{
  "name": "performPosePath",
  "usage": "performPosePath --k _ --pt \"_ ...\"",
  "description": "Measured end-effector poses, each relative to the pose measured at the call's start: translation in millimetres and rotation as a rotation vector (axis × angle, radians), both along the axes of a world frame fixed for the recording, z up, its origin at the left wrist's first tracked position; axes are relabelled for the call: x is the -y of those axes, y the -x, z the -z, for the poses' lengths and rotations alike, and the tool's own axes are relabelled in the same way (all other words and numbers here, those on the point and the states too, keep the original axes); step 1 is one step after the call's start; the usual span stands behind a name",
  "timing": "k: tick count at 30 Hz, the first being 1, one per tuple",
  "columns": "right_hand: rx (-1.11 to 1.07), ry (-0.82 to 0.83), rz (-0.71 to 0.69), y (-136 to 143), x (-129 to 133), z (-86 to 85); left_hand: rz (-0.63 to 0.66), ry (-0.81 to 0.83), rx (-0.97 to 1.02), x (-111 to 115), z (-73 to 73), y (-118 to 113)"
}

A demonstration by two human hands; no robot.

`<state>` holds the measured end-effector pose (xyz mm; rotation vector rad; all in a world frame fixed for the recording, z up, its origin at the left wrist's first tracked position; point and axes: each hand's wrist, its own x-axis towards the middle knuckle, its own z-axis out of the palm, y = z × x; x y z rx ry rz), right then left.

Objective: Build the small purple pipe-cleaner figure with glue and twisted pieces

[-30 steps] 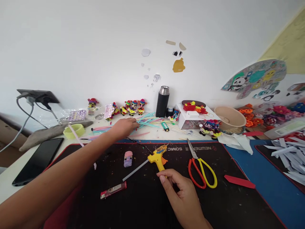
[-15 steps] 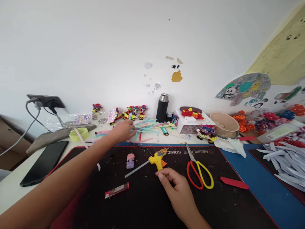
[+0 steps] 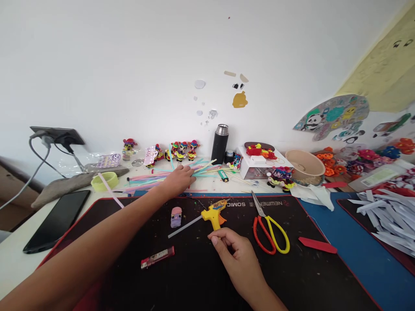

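Observation:
My left hand (image 3: pixel 180 179) reaches to the back of the desk and rests in a loose pile of pastel pipe cleaners (image 3: pixel 149 180); its fingers are bent down among them, and what they grip, if anything, is hidden. My right hand (image 3: pixel 236 255) pinches the handle end of a yellow glue gun (image 3: pixel 212 214) over the black mat (image 3: pixel 201 280). A clear glue stick (image 3: pixel 185 227) sticks out from the back of the gun. To its left stands a small pink and purple figure (image 3: pixel 176 217). A red lighter (image 3: pixel 158 258) lies nearer to me.
Scissors (image 3: pixel 267 224) with red and yellow handles lie right of the glue gun. A phone (image 3: pixel 56 220) is at the left. Along the wall stand small dolls (image 3: pixel 183 151), a black flask (image 3: pixel 220 144), a white box (image 3: pixel 264 164) and a beige bowl (image 3: pixel 304 163). Paper strips (image 3: pixel 389 216) lie right.
My left hand has shifted slightly to the right over the pipe cleaners, and its fingers sit lower among them. My right hand still holds the glue gun; the view has moved a little.

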<state>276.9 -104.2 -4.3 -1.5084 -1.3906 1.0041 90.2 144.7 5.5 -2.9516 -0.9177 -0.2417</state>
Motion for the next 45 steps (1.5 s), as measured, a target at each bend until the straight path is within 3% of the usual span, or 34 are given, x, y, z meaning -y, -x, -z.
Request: performPosePath --k 5,11,18,21,24,31,37,40,43,45 --pt "-0.015 0.01 0.007 0 -1 1.2 -0.022 0.183 0.26 -4 -1.5 -7" --pt "-0.043 0.011 0.009 -1 -3 0.3 -0.176 0.513 0.792 4 -20.7 -3" --pt "-0.091 0.008 -0.008 2 -13 -21.2 -0.238 0.918 1.179 56 -39.4 24" --pt "-0.111 -0.031 -0.034 11 -27 -33.9 -0.282 1.311 1.428 83 -45.7 28" --pt "-0.183 -0.015 -0.095 25 -46 -43.9 -0.269 1.399 1.506 105 -49.5 27" --pt "-0.39 -0.051 -0.175 60 -80 -51.9 -0.216 1.266 1.528 123 -43.4 29" --pt "-0.32 -0.161 -0.108 68 -92 -37.0 -0.171 1.106 1.362 119 -35.8 34" --pt "-0.13 -0.252 -0.091 62 -92 -29.6 -0.212 1.048 1.242 114 -31.6 36" --pt "0.027 -0.292 -0.062 52 -91 -26.6 -0.306 0.993 1.252 99 -22.9 44" --pt "0.051 -0.285 -0.027 44 -91 -26.3 -0.436 0.825 1.175 83 -15.2 55"
